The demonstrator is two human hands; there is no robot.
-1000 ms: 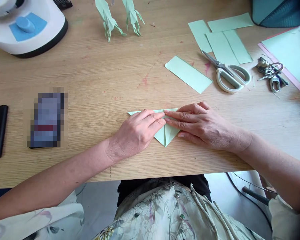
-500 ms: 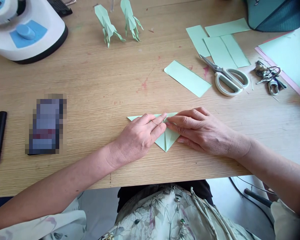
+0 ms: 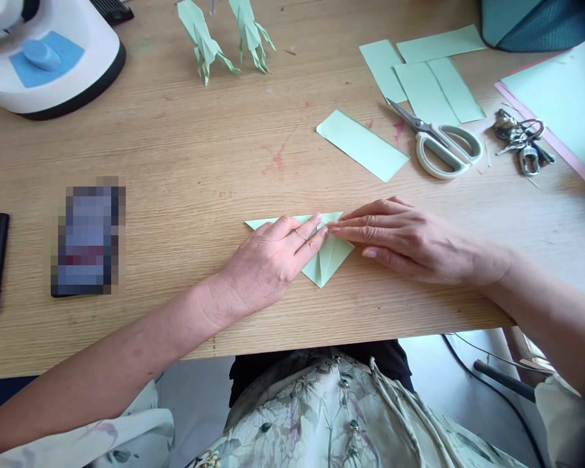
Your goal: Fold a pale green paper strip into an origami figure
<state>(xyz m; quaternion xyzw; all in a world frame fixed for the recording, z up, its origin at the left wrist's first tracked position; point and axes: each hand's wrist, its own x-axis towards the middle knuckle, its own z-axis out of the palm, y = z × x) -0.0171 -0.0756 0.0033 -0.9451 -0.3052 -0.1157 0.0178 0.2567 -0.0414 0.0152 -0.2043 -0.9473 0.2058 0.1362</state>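
A folded sheet of light green paper (image 3: 322, 268) lies flat on the wooden table near its front edge, one corner pointing toward me and a long top edge away from me. Across its left half rests my left hand (image 3: 277, 257), palm down, fingers stretched out and pressing on the paper near its centre crease. My right hand (image 3: 400, 237) lies flat at the right side, its fingertips touching the paper near the top centre and meeting the left fingertips. Both hands cover parts of the folds.
Two folded green paper figures (image 3: 202, 42) stand at the back. To the right lie a green paper strip (image 3: 363, 144), scissors (image 3: 441, 146), more strips (image 3: 426, 88), keys (image 3: 524, 140) and paper sheets (image 3: 560, 97). A blurred phone (image 3: 85, 240) and a white-and-blue device (image 3: 73, 58) are left.
My right hand has slid a little to the right and its thumb has come off the paper's edge, uncovering more of the right side. My left hand stays pressed on the paper.
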